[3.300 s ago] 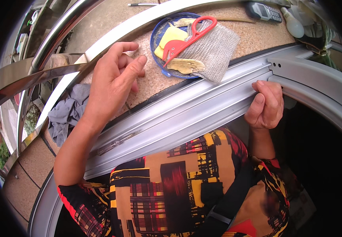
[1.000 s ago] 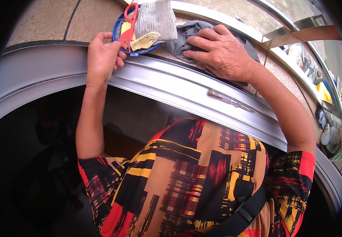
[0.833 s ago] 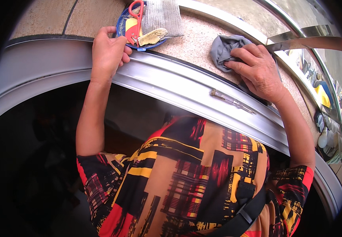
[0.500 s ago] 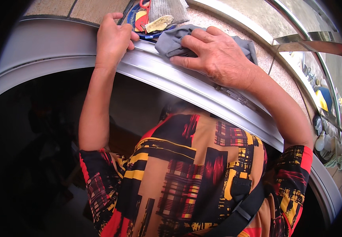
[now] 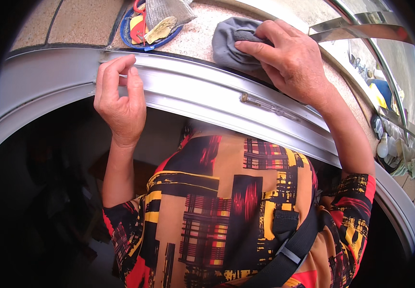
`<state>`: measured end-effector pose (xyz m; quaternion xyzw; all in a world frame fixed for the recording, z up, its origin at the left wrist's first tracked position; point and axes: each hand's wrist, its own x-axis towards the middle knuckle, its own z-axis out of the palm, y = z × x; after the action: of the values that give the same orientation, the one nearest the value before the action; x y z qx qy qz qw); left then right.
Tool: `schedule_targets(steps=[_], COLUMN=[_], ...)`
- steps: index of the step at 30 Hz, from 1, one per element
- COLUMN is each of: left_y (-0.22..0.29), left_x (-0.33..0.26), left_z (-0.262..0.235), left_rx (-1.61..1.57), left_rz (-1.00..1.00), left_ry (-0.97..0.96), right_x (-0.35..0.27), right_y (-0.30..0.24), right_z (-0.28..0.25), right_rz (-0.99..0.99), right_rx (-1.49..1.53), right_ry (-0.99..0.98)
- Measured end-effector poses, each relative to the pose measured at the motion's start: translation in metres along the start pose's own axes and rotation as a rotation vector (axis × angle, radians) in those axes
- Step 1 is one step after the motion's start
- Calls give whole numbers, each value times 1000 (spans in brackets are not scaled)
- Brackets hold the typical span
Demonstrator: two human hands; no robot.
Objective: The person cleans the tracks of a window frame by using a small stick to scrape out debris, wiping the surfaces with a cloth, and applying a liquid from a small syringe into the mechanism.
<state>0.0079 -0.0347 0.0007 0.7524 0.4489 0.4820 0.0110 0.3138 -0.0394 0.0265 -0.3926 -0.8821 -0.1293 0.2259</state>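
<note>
We see our left hand (image 5: 120, 98) raised against the long grey metal frame (image 5: 193, 91) that runs across the view, its fingers curled over the frame's upper lip and the thumb drawn in close beside them, pinching lightly at the edge; nothing else is in its grasp. The forearm rises straight up from the lower part of the scene, wrist a little bent.

Our right hand (image 5: 289, 60) lies further right and further away, palm down on the speckled stone counter (image 5: 198, 33), the fingers spread and pressing on a grey cloth (image 5: 234, 43) bunched under the fingertips, just beyond the frame. The arm slants down to the right in a patterned sleeve.

At the far left of the counter sits a blue dish (image 5: 140, 41) with red-handled scissors (image 5: 139, 21), a yellowish scrap and a piece of grey mesh (image 5: 166, 9).

Compared with half a second ago, our left hand has come down from beside the dish to the frame's lip, and our right hand with the cloth has slid away from the dish, to the right along the counter.
</note>
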Motion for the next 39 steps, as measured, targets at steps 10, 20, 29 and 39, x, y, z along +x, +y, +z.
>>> schedule_targets(steps=[10, 20, 29, 39], left_y=[-17, -11, -15, -24], left_x=[-16, -28, -32, -32], left_z=[-4, -14, -34, -34], left_rx=[76, 127, 181, 148], left_rz=[156, 124, 63, 31], left_ry=[-67, -122, -93, -55], right_x=[-20, -116, -135, -75], right_y=[-14, 39, 24, 8], right_z=[-13, -92, -62, -15], right_rz=[-202, 322, 272, 427], right_rx=[212, 271, 282, 361], right_ry=[-351, -507, -501, -156])
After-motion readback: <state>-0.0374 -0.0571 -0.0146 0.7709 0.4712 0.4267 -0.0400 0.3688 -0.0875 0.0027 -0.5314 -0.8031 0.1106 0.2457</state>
